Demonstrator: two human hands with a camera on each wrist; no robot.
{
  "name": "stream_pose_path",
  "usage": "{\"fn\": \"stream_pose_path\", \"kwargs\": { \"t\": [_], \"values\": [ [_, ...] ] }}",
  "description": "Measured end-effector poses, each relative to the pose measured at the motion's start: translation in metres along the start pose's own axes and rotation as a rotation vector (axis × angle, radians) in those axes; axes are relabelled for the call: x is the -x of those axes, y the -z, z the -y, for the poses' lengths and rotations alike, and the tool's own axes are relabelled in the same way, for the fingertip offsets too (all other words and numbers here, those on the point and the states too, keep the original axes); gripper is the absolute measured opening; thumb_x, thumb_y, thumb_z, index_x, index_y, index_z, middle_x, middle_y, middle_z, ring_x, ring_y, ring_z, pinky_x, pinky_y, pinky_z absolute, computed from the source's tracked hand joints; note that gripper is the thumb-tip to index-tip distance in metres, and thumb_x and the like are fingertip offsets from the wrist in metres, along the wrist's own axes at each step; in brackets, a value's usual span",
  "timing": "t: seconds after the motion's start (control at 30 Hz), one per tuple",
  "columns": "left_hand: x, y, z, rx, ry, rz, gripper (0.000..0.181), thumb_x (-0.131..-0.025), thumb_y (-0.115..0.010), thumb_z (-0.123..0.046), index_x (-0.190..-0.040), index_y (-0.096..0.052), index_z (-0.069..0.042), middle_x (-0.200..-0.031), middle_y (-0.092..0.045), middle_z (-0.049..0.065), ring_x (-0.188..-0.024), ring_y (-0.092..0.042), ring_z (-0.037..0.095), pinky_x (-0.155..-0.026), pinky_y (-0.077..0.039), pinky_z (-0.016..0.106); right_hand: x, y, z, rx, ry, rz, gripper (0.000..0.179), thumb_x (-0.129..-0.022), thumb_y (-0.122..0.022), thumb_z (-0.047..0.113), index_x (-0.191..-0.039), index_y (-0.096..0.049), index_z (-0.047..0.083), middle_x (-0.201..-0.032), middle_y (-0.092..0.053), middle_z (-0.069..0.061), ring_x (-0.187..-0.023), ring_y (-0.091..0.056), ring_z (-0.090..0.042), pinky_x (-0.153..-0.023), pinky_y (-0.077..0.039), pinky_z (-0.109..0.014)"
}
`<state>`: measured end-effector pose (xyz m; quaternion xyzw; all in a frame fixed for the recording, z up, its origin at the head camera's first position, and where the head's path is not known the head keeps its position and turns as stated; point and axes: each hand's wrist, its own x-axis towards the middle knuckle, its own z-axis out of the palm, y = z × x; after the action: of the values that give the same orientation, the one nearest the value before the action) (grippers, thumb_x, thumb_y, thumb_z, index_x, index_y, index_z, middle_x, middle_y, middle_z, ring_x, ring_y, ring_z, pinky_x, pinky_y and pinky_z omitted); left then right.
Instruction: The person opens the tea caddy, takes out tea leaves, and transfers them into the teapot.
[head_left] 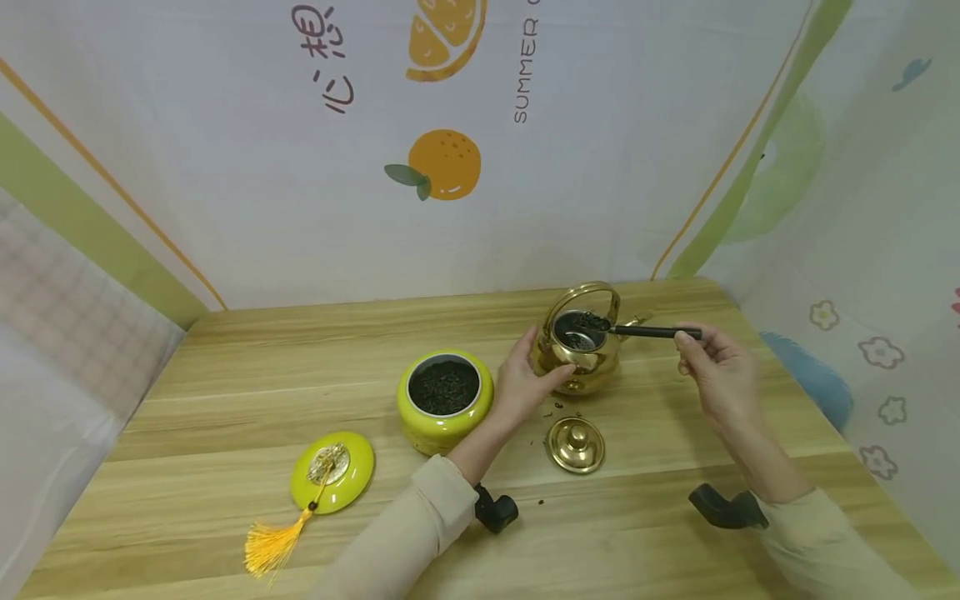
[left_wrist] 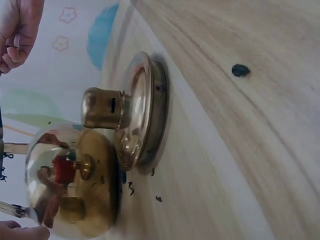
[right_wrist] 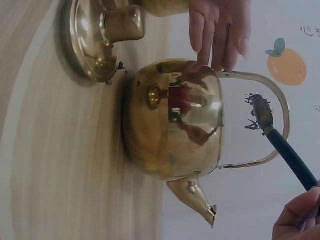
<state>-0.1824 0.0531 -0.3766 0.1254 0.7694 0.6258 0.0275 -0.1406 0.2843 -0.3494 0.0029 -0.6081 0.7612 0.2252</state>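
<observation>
- Head view: the spoon (head_left: 648,332) is held level over the open mouth of the teapot (head_left: 588,377), its bowl heaped with dark tea leaves (head_left: 590,322).
- The right hand (head_left: 723,379) pinches the spoon's black handle near its far end, thumb against the fingers, to the right of the teapot.
- The left hand (head_left: 525,379) is spread against the teapot's left side, thumb in front, apart from the fingers; the right wrist view shows those fingers nearly straight, tips at the brass.
- The teapot stands upright, its hoop handle (head_left: 617,302) raised and its spout (right_wrist: 192,197) pointing right, away from the left hand.
- Just in front of it lies the brass lid (head_left: 576,446), knob up, with loose leaf bits (left_wrist: 241,70) scattered near.
- Left of the teapot, beside the left wrist, an uncovered yellow jar (head_left: 418,427) holds more dark leaves.
- Farther left and nearer the person lies the yellow cover (head_left: 352,473), its tassel (head_left: 273,546) trailing on the wooden table (head_left: 637,542).
- Behind hangs a white cloth (head_left: 300,233) printed with oranges.
</observation>
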Motion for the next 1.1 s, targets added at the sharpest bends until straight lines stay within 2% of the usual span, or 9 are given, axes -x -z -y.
{"fn": "stream_pose_path", "kwargs": {
  "t": [0.07,0.3,0.63,0.8,1.0,1.1],
  "values": [
    [-0.002,-0.002,0.0,-0.028,0.006,-0.016,0.084,-0.08,-0.074,-0.025,-0.146,-0.028,-0.001,-0.15,-0.032,0.015,-0.139,-0.029,0.029,-0.114,-0.027,0.041,-0.001,0.0,-0.001,0.015,-0.006,0.0,0.009,-0.088,-0.063,0.003,-0.095,-0.068,0.0,-0.072,-0.061,0.002,-0.059,-0.051,-0.007,-0.051,-0.047,-0.012],
    [-0.012,-0.01,0.005,-0.091,-0.034,-0.062,0.08,-0.08,-0.074,-0.022,-0.143,-0.033,0.003,-0.146,-0.038,0.017,-0.136,-0.034,0.031,-0.114,-0.029,0.041,-0.005,0.0,-0.004,0.074,-0.013,0.013,0.01,-0.087,-0.065,0.006,-0.096,-0.068,0.002,-0.074,-0.061,0.002,-0.059,-0.051,-0.006,-0.051,-0.047,-0.012],
    [-0.021,-0.016,0.013,-0.164,-0.031,-0.105,0.076,-0.079,-0.074,-0.024,-0.142,-0.038,-0.001,-0.148,-0.035,0.018,-0.137,-0.032,0.03,-0.115,-0.026,0.039,-0.008,-0.003,-0.004,0.167,-0.025,0.019,0.008,-0.087,-0.066,0.007,-0.095,-0.068,0.005,-0.073,-0.061,0.005,-0.056,-0.051,-0.005,-0.05,-0.046,-0.013],
    [-0.022,-0.018,0.015,-0.175,-0.046,-0.114,0.075,-0.08,-0.074,-0.024,-0.141,-0.039,0.0,-0.148,-0.035,0.019,-0.137,-0.033,0.031,-0.115,-0.026,0.04,-0.01,-0.003,-0.003,0.264,-0.025,0.028,0.006,-0.087,-0.067,0.009,-0.092,-0.069,0.013,-0.069,-0.059,0.007,-0.054,-0.051,-0.004,-0.045,-0.042,-0.012],
    [-0.021,-0.019,0.017,-0.176,-0.058,-0.11,0.075,-0.081,-0.074,-0.025,-0.141,-0.038,0.001,-0.148,-0.035,0.019,-0.138,-0.032,0.031,-0.115,-0.026,0.04,-0.013,-0.003,-0.005,0.388,-0.031,0.053,0.006,-0.088,-0.066,0.012,-0.093,-0.067,0.014,-0.063,-0.056,0.01,-0.053,-0.049,-0.004,-0.038,-0.031,-0.015],
    [-0.021,-0.018,0.018,-0.172,-0.07,-0.11,0.074,-0.081,-0.074,-0.024,-0.141,-0.038,0.002,-0.148,-0.035,0.02,-0.138,-0.032,0.031,-0.115,-0.026,0.04,-0.015,-0.006,-0.006,0.465,-0.028,0.067,0.006,-0.089,-0.065,0.015,-0.095,-0.066,0.014,-0.064,-0.056,0.011,-0.054,-0.048,-0.003,-0.038,-0.029,-0.017]
  ]
}}
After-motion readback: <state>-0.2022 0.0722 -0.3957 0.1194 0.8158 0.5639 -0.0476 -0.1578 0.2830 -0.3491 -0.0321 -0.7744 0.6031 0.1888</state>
